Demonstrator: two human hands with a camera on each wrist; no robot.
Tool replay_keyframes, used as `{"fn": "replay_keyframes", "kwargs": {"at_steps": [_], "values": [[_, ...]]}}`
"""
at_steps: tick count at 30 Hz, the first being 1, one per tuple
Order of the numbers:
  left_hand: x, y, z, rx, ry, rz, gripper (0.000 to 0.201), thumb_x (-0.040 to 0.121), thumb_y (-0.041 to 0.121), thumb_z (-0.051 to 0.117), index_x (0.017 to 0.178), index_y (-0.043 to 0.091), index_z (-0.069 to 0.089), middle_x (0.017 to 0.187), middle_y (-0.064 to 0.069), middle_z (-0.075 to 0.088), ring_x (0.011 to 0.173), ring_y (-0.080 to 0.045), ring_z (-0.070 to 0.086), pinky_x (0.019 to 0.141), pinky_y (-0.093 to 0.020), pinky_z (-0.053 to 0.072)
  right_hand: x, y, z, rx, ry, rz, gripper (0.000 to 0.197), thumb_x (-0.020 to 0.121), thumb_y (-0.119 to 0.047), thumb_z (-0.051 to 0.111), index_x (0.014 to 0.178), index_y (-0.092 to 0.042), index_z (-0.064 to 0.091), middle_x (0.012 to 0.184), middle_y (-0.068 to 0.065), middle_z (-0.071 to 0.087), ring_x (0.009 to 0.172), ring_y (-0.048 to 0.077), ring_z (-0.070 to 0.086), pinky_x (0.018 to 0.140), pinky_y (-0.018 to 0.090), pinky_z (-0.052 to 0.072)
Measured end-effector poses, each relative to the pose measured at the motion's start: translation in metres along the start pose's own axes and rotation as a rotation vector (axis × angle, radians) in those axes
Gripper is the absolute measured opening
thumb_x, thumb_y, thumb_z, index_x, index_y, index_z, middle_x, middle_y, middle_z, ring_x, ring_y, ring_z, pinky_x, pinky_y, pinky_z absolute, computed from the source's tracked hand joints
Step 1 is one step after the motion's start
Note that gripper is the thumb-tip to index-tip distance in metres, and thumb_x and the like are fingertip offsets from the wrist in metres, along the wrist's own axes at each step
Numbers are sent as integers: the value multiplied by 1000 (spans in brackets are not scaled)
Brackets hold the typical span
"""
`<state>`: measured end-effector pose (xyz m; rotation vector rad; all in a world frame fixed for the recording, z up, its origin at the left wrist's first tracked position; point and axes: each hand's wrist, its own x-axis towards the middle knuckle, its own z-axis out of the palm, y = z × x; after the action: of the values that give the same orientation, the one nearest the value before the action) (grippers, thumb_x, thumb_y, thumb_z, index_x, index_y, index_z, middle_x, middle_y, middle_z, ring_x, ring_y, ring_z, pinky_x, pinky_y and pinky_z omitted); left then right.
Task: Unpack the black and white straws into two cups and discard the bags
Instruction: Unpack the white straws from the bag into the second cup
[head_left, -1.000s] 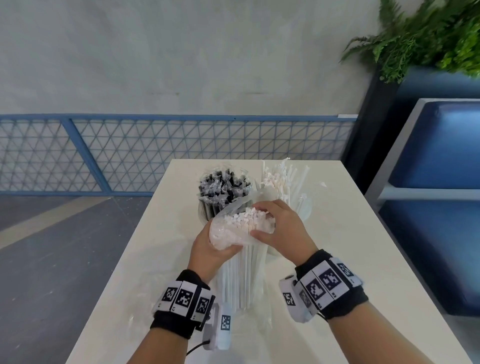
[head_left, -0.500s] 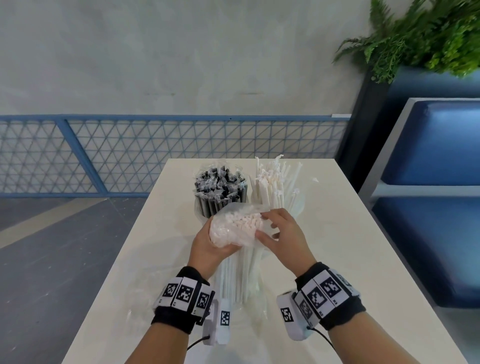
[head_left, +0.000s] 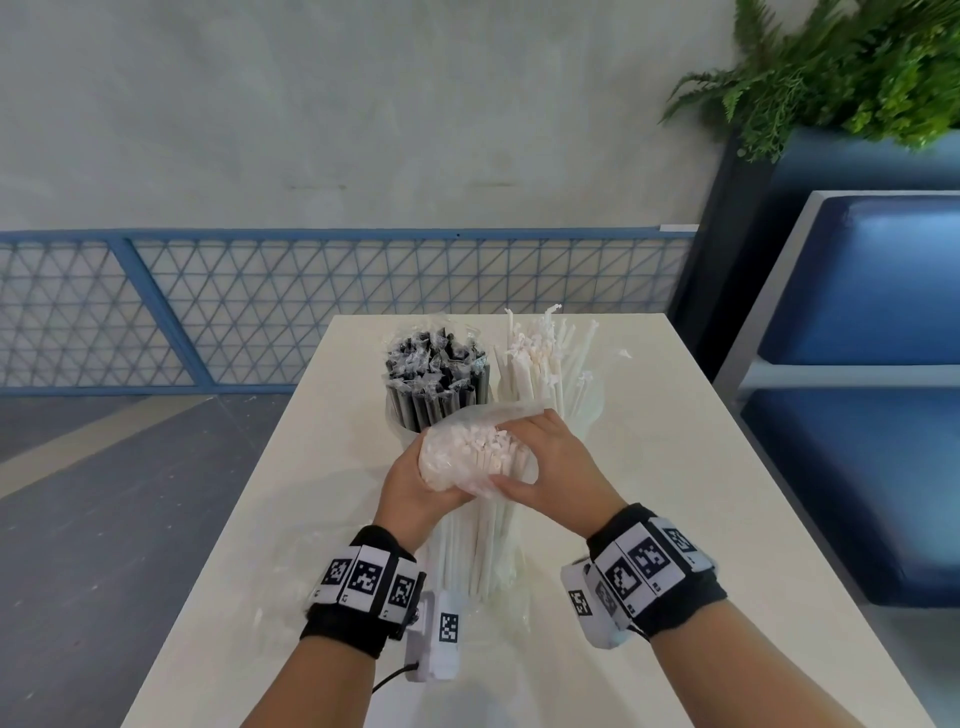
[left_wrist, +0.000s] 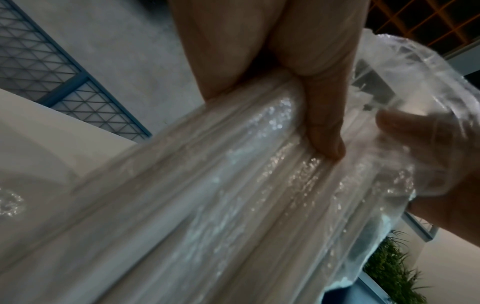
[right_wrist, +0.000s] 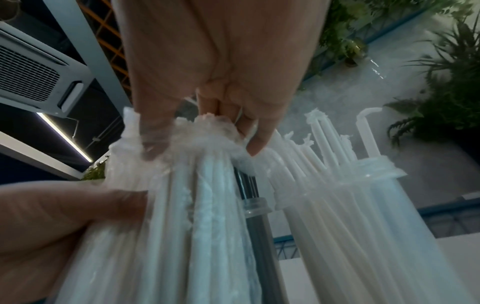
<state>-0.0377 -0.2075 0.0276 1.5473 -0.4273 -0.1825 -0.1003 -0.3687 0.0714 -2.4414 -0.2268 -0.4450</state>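
Left grip: the left hand (head_left: 415, 480) wraps its curled fingers round the upper part of the bag of white straws (head_left: 475, 457), thumb pressed into the plastic on the near side.
Right grip: the right hand (head_left: 553, 462) is cupped over the bag's top, thumb (right_wrist: 153, 131) and fingers (right_wrist: 255, 142) pinching bunched film at the straw ends.
Bag: thin clear plastic, crinkled and glossy, puffed loose above the straw tips; the bundle stands upright with its lower end on the table (head_left: 701, 519), between the two wrists.
Straws in bag: long, slim white tubes, each in a wrapper with a crimped end.
Cups: just behind the hands, a clear cup of black straws (head_left: 436, 379) stands left, and beside it a clear cup of white straws (head_left: 550, 364) fanning outward.
Left wrist view: shows the thumb (left_wrist: 324, 127) denting the ribbed bundle (left_wrist: 207, 205), film glinting; the right hand's finger is seen blurred through the plastic.
Right wrist view: shows the ridged rims of both cups (right_wrist: 374, 170), one white straw with a bent tip, and a ceiling air unit (right_wrist: 33, 67).
Loose plastic: a flat clear bag (head_left: 291, 566) lies on the table left of the left wrist.
Surface: smooth cream tabletop, rectangular.
Room: grey plaster wall, blue mesh railing (head_left: 208, 306), blue padded bench (head_left: 872, 364) on the right, green ferns (head_left: 852, 67) above it, grey floor.
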Motion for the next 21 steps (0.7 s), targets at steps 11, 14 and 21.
{"fn": "replay_keyframes", "kwargs": {"at_steps": [11, 14, 21], "values": [[1, 1, -2, 23, 15, 12, 65, 43, 29, 84, 103, 26, 60, 101, 5, 69, 91, 2, 64, 77, -14, 50, -9, -1, 16, 422, 110, 322, 36, 66, -33, 74, 98, -39, 59, 104, -13, 65, 103, 9, 57, 88, 21, 44], [2, 1, -2, 53, 12, 14, 58, 43, 35, 80, 97, 28, 60, 96, 7, 69, 88, 0, 64, 77, -17, 52, -7, -2, 21, 417, 68, 398, 48, 65, -36, 75, 108, -35, 54, 102, -8, 61, 102, 10, 56, 90, 25, 45], [4, 6, 2, 69, -37, 3, 57, 45, 36, 80, 97, 29, 58, 93, 10, 69, 86, 3, 65, 73, -15, 52, -5, -9, 28, 482, 213, 519, 37, 69, -29, 79, 77, -45, 46, 100, 2, 61, 102, 22, 57, 94, 40, 47]]}}
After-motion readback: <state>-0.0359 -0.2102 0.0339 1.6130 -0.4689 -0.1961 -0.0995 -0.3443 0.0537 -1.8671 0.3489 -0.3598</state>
